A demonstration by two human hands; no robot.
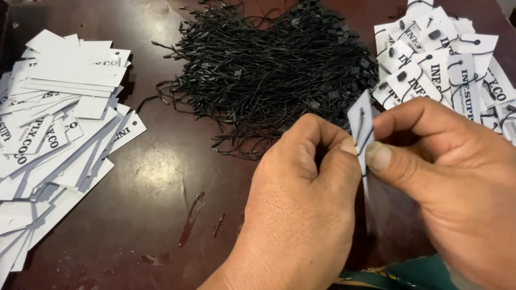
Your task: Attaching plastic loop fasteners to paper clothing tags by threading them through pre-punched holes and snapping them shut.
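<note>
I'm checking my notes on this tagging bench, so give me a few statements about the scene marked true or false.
1. Both hands pinch one white card tag edge-on. True.
2. The tangled heap of black string loops lies at the far middle of the dark brown table. True.
3. The pile of white tags already strung with black loops is on the left. False: it is at the right; the stack of plain white tags is on the left.
4. The left hand rests flat on the table. False: it grips the tag together with the right hand.
</note>
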